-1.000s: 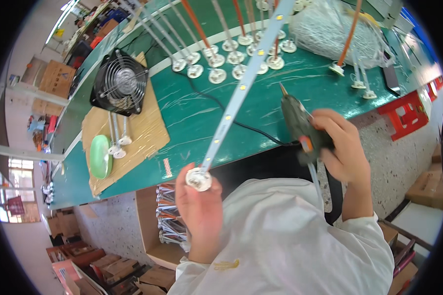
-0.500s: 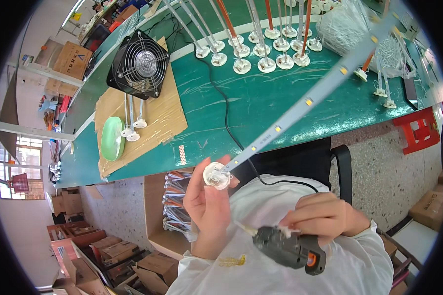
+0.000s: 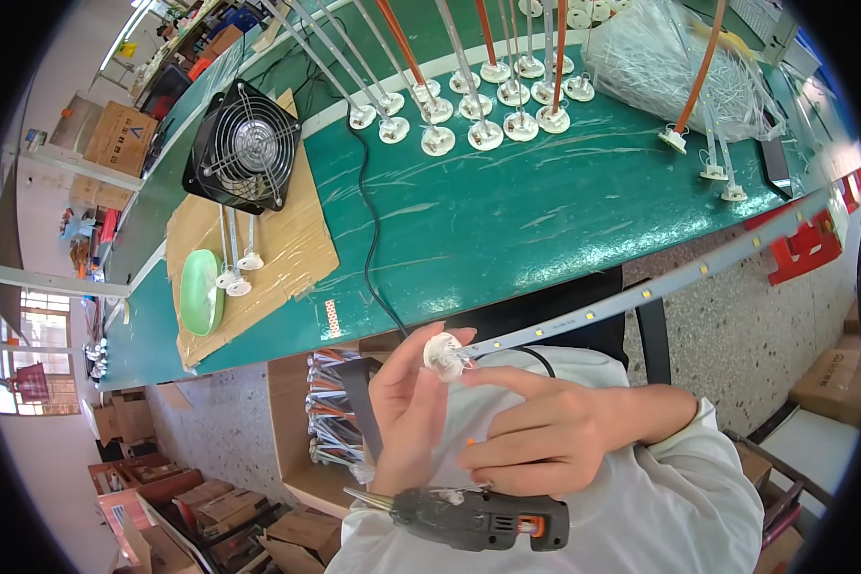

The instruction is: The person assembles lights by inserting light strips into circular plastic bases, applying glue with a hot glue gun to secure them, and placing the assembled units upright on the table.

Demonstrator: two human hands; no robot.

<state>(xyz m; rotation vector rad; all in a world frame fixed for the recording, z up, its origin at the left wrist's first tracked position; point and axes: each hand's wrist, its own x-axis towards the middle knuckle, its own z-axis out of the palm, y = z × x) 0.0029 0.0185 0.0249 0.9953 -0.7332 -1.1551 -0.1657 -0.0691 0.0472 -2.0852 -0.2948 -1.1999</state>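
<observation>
Between the thumb and fingers of my left hand is a round white end cap, its inner side facing up with thin wires on it. A long, narrow LED strip runs from the cap toward the right. My right hand stretches its index finger to the wires at the joint of strip and cap. Its other fingers are curled over a black hot glue gun, which hangs below with its nozzle pointing left; the handle is mostly hidden by the hand.
On the green table, several strips stand on round white caps. A black fan and a green dish sit on cardboard. Near my left arm is a carton of strips. A plastic bag lies at the far right.
The LED strip has swung down toward the right. My right hand has moved left to the cap with its index finger extended, and the glue gun has tipped lower.
</observation>
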